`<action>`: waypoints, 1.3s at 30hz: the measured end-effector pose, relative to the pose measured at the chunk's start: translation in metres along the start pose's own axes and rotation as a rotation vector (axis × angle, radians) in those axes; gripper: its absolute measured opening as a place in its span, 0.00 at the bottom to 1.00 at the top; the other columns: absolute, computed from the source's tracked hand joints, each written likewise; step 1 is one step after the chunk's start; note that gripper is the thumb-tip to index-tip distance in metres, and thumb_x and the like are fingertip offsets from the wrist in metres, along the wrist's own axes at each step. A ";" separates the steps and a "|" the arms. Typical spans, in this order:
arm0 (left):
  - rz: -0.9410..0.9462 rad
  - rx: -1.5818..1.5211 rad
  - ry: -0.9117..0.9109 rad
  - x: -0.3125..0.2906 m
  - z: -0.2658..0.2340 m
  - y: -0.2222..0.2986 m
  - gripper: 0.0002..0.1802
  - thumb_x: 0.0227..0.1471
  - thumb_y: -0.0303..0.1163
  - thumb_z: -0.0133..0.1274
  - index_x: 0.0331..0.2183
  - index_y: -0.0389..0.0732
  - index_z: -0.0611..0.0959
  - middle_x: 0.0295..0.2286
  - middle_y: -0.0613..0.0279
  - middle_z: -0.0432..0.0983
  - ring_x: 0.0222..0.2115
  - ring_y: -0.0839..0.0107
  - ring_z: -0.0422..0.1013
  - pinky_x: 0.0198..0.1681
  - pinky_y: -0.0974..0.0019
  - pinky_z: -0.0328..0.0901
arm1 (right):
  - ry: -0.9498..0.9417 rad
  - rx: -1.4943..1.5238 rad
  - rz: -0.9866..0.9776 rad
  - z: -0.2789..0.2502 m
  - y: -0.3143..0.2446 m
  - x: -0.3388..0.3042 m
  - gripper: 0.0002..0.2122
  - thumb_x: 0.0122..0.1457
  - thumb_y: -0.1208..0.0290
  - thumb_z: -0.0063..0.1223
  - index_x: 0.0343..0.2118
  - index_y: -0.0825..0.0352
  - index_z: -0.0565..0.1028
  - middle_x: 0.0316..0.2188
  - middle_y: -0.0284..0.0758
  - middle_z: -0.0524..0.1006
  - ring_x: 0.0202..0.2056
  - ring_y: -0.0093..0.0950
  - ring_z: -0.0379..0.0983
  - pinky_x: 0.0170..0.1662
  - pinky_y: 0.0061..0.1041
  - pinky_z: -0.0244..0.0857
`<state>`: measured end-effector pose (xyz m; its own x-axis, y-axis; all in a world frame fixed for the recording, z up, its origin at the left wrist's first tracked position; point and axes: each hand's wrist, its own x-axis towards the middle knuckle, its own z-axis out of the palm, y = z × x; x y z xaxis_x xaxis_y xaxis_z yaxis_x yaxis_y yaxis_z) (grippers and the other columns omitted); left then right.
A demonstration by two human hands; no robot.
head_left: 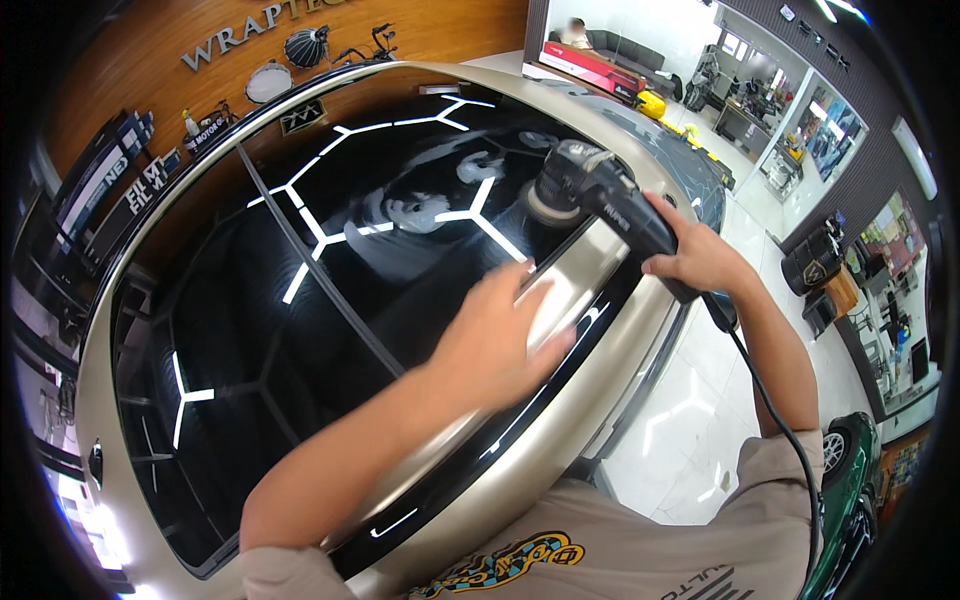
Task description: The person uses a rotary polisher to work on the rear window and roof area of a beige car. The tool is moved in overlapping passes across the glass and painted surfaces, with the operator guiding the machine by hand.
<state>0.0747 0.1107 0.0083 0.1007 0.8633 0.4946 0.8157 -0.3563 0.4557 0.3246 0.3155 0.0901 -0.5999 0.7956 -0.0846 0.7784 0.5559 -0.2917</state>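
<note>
My right hand (705, 258) is wrapped round the handle of a black car polisher (607, 195). The polisher's round pad rests against the glossy black roof (230, 375) of a beige car, near the side edge. From the handle, a black power cord (770, 390) runs down past my right arm. My left hand (495, 345) is open over the near side of the roof, its thumb apart from the fingers, slightly blurred; whether it touches the surface I cannot tell. Whitish smears (415, 210) lie on the black surface left of the pad.
A dark seam strip (315, 265) crosses the roof. Beige trim (620, 350) runs along its near side. Beyond the car's front stand a yellow object (651, 105) and a red box (595, 72). A black drum (812, 258) and a green car (850, 490) are at the right.
</note>
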 end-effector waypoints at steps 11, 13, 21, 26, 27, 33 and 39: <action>0.013 0.174 -0.320 -0.072 -0.011 0.046 0.33 0.53 0.32 0.60 0.59 0.34 0.73 0.50 0.40 0.69 0.50 0.45 0.68 0.53 0.48 0.63 | 0.086 0.006 0.212 -0.010 0.073 0.069 0.51 0.47 0.51 0.65 0.74 0.57 0.50 0.54 0.57 0.76 0.55 0.50 0.73 0.61 0.36 0.63; -0.011 0.159 -0.359 -0.070 -0.013 0.048 0.33 0.52 0.31 0.60 0.59 0.35 0.73 0.48 0.42 0.70 0.46 0.48 0.68 0.49 0.50 0.63 | 0.102 0.008 0.229 -0.015 0.087 0.069 0.51 0.47 0.51 0.65 0.74 0.57 0.50 0.54 0.58 0.75 0.56 0.50 0.73 0.61 0.36 0.62; -0.040 0.135 -0.358 -0.084 -0.022 0.050 0.37 0.48 0.30 0.64 0.60 0.37 0.74 0.43 0.44 0.71 0.39 0.50 0.69 0.42 0.50 0.64 | 0.083 0.071 0.154 -0.024 0.096 0.096 0.51 0.47 0.51 0.65 0.74 0.56 0.51 0.57 0.56 0.73 0.57 0.47 0.71 0.61 0.34 0.61; -0.078 0.106 -0.376 -0.092 -0.030 0.051 0.38 0.46 0.30 0.66 0.60 0.40 0.74 0.43 0.45 0.71 0.36 0.51 0.70 0.40 0.52 0.65 | 0.036 0.075 0.157 -0.026 0.067 0.131 0.51 0.47 0.50 0.64 0.74 0.56 0.51 0.57 0.57 0.73 0.58 0.49 0.71 0.61 0.35 0.61; -0.073 0.104 -0.370 -0.092 -0.029 0.051 0.37 0.46 0.30 0.65 0.60 0.40 0.75 0.42 0.47 0.71 0.35 0.53 0.69 0.39 0.53 0.64 | 0.057 0.043 0.150 -0.025 0.070 0.142 0.51 0.48 0.50 0.64 0.74 0.56 0.51 0.57 0.57 0.73 0.57 0.49 0.71 0.61 0.35 0.61; -0.130 0.084 -0.305 -0.087 -0.026 0.064 0.35 0.50 0.30 0.61 0.60 0.39 0.73 0.44 0.44 0.71 0.42 0.51 0.70 0.46 0.49 0.65 | 0.062 0.059 0.109 -0.026 0.057 0.190 0.52 0.47 0.50 0.65 0.74 0.58 0.50 0.57 0.55 0.74 0.56 0.48 0.73 0.60 0.34 0.62; -0.125 0.007 -0.308 -0.078 -0.029 0.066 0.31 0.51 0.27 0.56 0.58 0.38 0.75 0.39 0.48 0.72 0.37 0.52 0.70 0.41 0.51 0.66 | 0.055 0.026 0.065 -0.031 0.039 0.241 0.53 0.45 0.50 0.66 0.74 0.60 0.51 0.60 0.53 0.72 0.59 0.46 0.70 0.63 0.34 0.60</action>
<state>0.1040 0.0092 0.0216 0.1659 0.9682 0.1874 0.8366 -0.2388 0.4930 0.2157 0.5363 0.0875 -0.5369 0.8421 -0.0518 0.8097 0.4970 -0.3121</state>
